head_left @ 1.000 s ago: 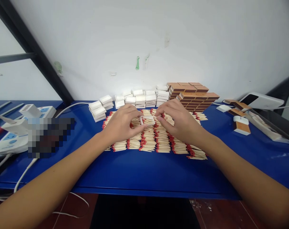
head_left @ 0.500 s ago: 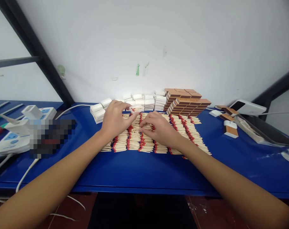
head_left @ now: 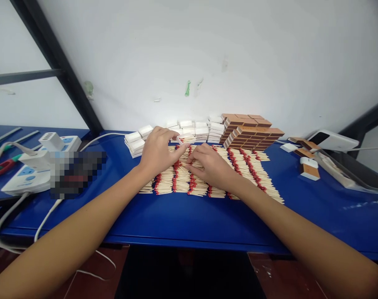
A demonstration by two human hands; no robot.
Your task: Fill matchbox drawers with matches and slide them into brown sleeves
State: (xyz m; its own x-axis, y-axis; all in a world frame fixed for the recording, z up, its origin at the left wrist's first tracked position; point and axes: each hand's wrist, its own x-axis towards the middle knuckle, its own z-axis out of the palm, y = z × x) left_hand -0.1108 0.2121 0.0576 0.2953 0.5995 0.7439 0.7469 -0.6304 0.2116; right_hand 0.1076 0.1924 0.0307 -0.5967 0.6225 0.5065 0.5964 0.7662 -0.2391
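Note:
My left hand (head_left: pixel 159 150) grips a white matchbox tray (head_left: pixel 186 140) between thumb and fingers, with red-tipped matches inside it. Just to the right, my right hand (head_left: pixel 209 165) is closed in a pinch low over the matches. What its fingertips hold, if anything, I cannot separate from the sticks below. Rows of loose matches (head_left: pixel 198 187) with red heads lie side by side under both hands, partly hidden by them. Behind the hands stand stacks of white trays (head_left: pixel 201 132), several layers high.
Brown matchbox sleeves (head_left: pixel 257 139) are stacked like bricks against the wall. On the right lie a few loose boxes (head_left: pixel 310 171) and a white device (head_left: pixel 334 140). To the left are a power strip (head_left: pixel 30 178), white cables and scissors (head_left: pixel 5 166). The blue table (head_left: pixel 189 220) ends in front.
The whole view has shifted, so the scene sits slightly further right and higher. Both hands keep nearly the same pose over the matches, the left still holding the tray.

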